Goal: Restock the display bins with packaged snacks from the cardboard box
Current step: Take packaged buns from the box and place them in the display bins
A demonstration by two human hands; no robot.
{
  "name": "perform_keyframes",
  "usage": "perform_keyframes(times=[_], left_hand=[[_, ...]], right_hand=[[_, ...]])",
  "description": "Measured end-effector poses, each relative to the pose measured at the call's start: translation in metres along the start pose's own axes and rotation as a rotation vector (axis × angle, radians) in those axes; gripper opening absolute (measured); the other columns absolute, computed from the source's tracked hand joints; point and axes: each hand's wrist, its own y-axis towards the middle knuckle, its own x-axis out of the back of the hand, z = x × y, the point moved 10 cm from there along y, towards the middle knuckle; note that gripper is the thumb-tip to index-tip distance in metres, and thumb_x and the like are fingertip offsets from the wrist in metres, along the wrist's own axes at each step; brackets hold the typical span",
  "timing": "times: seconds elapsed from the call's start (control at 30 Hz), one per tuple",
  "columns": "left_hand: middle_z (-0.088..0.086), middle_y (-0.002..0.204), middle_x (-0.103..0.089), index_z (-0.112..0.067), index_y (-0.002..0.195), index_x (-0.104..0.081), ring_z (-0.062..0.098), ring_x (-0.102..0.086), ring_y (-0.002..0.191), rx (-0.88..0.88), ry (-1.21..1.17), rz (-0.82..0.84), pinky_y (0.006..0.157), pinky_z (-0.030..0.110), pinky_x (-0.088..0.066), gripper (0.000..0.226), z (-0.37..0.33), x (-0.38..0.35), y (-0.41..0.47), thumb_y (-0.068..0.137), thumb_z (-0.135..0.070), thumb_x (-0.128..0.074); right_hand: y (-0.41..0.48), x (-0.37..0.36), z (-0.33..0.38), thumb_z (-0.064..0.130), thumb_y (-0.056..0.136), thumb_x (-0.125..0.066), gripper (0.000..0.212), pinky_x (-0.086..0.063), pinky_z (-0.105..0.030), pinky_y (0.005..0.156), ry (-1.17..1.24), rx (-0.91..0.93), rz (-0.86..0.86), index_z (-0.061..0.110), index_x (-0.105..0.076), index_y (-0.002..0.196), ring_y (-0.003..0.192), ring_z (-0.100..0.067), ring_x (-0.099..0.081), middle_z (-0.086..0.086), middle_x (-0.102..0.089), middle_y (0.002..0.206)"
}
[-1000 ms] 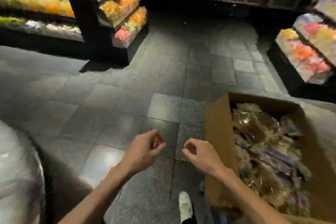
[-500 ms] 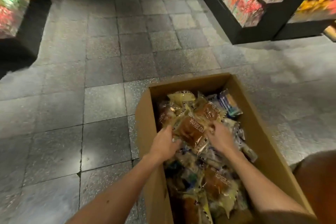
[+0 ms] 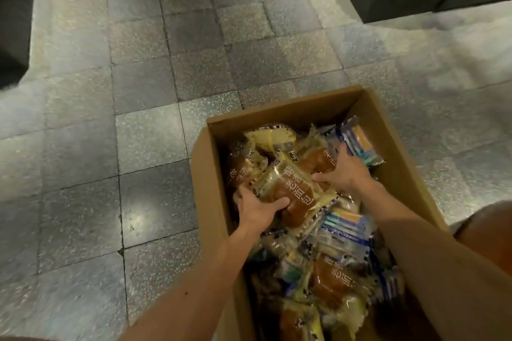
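Head view: left hand (image 3: 257, 209) and right hand (image 3: 347, 171) grip glossy crinkled bread packets (image 3: 293, 194) in cardboard box (image 3: 206, 188).

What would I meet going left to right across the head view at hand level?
Grey speckled floor tiles → left wall of the brown cardboard box → left hand → clear-wrapped brown bread packet → right hand → the box's right wall.

Brown cardboard box (image 3: 399, 163); brown-and-yellow bread packs (image 3: 288, 188) with white characters; blue-white-orange striped packets (image 3: 357, 141); grey speckled floor tiles (image 3: 144, 147); black display stand (image 3: 393, 0).
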Motion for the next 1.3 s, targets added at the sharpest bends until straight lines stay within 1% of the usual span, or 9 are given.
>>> perform_keyframes(times=[0.1, 0.2, 0.33, 0.43, 0.57, 0.77, 0.87, 1.13, 1.3], left_hand=[[0.007, 0.144, -0.042, -0.022, 0.149, -0.020, 0.028, -0.043, 0.135, 0.078, -0.202, -0.027, 0.115, 0.047, -0.036, 0.117, 0.010, -0.009, -0.002, 0.060, -0.020, -0.096], [0.006, 0.137, -0.053, -0.015, 0.149, -0.024, 0.026, -0.051, 0.128, 0.156, -0.304, -0.018, 0.111, 0.045, -0.042, 0.117, 0.018, -0.016, -0.008, 0.058, -0.022, -0.097], [0.004, 0.107, -0.065, -0.014, 0.116, -0.050, 0.019, -0.063, 0.093, 0.219, -0.278, 0.071, 0.079, 0.036, -0.056, 0.076, 0.030, -0.023, -0.017, 0.058, -0.028, -0.097], [-0.003, 0.113, -0.064, -0.029, 0.116, -0.049, 0.017, -0.063, 0.105, 0.073, -0.200, 0.088, 0.096, 0.042, -0.054, 0.076, 0.027, -0.018, -0.021, 0.056, -0.029, -0.097], [-0.014, 0.118, -0.059, -0.032, 0.128, -0.042, 0.012, -0.059, 0.114, -0.118, -0.095, 0.155, 0.104, 0.040, -0.049, 0.088, 0.008, -0.003, -0.047, 0.058, -0.037, -0.095], [-0.008, 0.121, -0.064, -0.029, 0.125, -0.044, 0.009, -0.066, 0.105, -0.350, -0.163, 0.134, 0.093, 0.040, -0.057, 0.086, -0.040, 0.077, -0.128, 0.057, -0.038, -0.096], [-0.008, 0.114, -0.068, -0.027, 0.122, -0.048, 0.002, -0.070, 0.095, -0.472, -0.241, 0.108, 0.079, 0.024, -0.059, 0.072, -0.060, 0.146, -0.190, 0.066, -0.027, -0.093], [-0.007, 0.107, -0.071, -0.030, 0.114, -0.051, 0.006, -0.072, 0.091, -0.580, -0.432, -0.322, 0.074, 0.021, -0.058, 0.069, 0.048, 0.387, -0.385, 0.056, -0.042, -0.086], [-0.002, 0.105, -0.076, -0.016, 0.121, -0.058, 0.015, -0.073, 0.096, -0.588, -0.651, -0.709, 0.081, 0.027, -0.058, 0.062, 0.190, 0.503, -0.513, 0.066, -0.030, -0.082]], right_hand=[[-0.004, 0.003, -0.007, 0.064, 0.062, -0.084, 0.126, -0.041, -0.049, 0.111, -0.107, -0.037, 0.076, 0.010, -0.017, 0.155, 0.137, -0.036, -0.046, -0.016, -0.046, 0.151], [-0.016, -0.003, -0.010, 0.066, 0.062, -0.083, 0.108, -0.041, -0.044, 0.108, -0.181, -0.056, 0.229, 0.006, -0.042, 0.143, 0.131, -0.034, -0.051, -0.012, -0.052, 0.145], [-0.029, -0.027, -0.027, 0.061, 0.051, -0.091, 0.119, -0.043, -0.043, 0.110, 0.008, -0.042, 0.325, 0.014, -0.038, 0.146, 0.129, -0.031, -0.052, -0.010, -0.052, 0.145], [-0.046, -0.029, -0.028, 0.042, 0.056, -0.095, 0.067, -0.049, -0.031, 0.093, 0.213, 0.014, 0.289, 0.031, -0.054, 0.108, 0.104, -0.019, -0.060, 0.001, -0.064, 0.120], [-0.068, -0.017, -0.027, 0.064, 0.034, -0.094, 0.097, -0.051, -0.038, 0.096, 0.285, 0.093, 0.227, 0.034, -0.059, 0.119, 0.105, -0.015, -0.066, 0.011, -0.070, 0.113], [-0.158, 0.033, 0.045, 0.070, 0.038, -0.092, 0.095, -0.050, -0.042, 0.103, 0.326, 0.295, 0.140, 0.035, -0.061, 0.121, 0.105, -0.012, -0.066, 0.013, -0.071, 0.113], [-0.217, 0.045, 0.106, 0.059, 0.047, -0.094, 0.080, -0.050, -0.041, 0.102, 0.374, 0.460, 0.130, 0.035, -0.066, 0.118, 0.104, -0.009, -0.068, 0.014, -0.073, 0.110], [-0.429, -0.044, 0.309, 0.029, 0.062, -0.088, 0.047, -0.062, -0.037, 0.070, 0.400, 0.935, 0.366, 0.025, -0.074, 0.107, 0.082, -0.023, -0.076, 0.001, -0.079, 0.094], [-0.587, -0.165, 0.410, 0.015, 0.074, -0.086, 0.033, -0.060, -0.025, 0.074, 0.353, 1.208, 0.608, 0.022, -0.074, 0.104, 0.088, -0.007, -0.074, 0.011, -0.078, 0.093]])
